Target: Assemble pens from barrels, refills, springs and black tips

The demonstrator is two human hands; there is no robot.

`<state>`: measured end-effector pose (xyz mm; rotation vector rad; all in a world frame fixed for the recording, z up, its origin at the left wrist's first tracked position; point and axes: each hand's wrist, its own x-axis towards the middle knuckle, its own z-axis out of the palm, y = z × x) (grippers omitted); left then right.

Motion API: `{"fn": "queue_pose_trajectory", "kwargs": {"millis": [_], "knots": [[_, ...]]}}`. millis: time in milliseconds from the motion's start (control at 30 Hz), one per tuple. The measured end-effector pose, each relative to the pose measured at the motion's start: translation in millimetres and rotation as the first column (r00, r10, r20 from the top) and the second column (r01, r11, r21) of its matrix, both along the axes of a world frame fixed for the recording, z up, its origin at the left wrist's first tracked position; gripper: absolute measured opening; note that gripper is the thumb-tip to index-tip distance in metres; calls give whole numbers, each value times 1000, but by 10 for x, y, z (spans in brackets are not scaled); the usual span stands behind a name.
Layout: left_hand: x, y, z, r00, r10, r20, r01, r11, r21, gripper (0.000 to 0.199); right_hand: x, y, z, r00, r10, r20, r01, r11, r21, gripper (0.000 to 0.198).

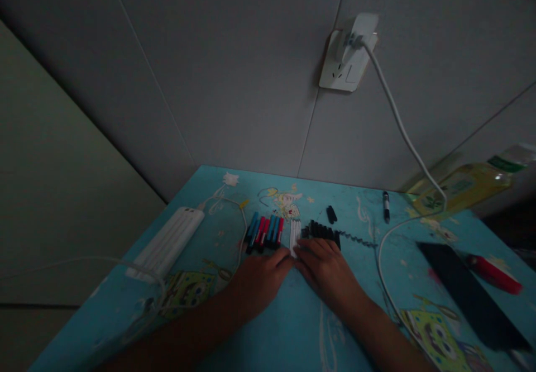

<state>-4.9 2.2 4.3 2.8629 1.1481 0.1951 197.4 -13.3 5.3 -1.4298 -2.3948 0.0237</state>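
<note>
A row of thin white sticks [295,231] lies side by side on the blue table; their exact kind is too dim to make out. At their near end, my left hand [263,278] is closed, thumb and forefinger pressed against them. My right hand [329,266] meets it from the other side, its bent fingertips on the same sticks. Left of the sticks is a row of blue and red markers [264,232] with black ends. Several black pen-like pieces [322,231] lie just beyond my right hand, which partly covers them.
A white power strip [170,241] and its cable occupy the left side. Farther right are a black cap [331,214], a marker [386,206], an oil bottle [464,185], a dark flat board [469,291] and a red-handled tool [494,274]. A white charging cable [389,95] hangs from the wall socket [347,65].
</note>
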Motion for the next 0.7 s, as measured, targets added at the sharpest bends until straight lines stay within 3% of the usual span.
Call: {"fn": "queue_pose_trajectory", "kwargs": {"millis": [700], "knots": [[0, 0, 17, 1000, -6, 25, 5, 1000, 7, 28, -19, -15, 30, 1000, -17, -23, 17, 1000, -15, 24]]}}
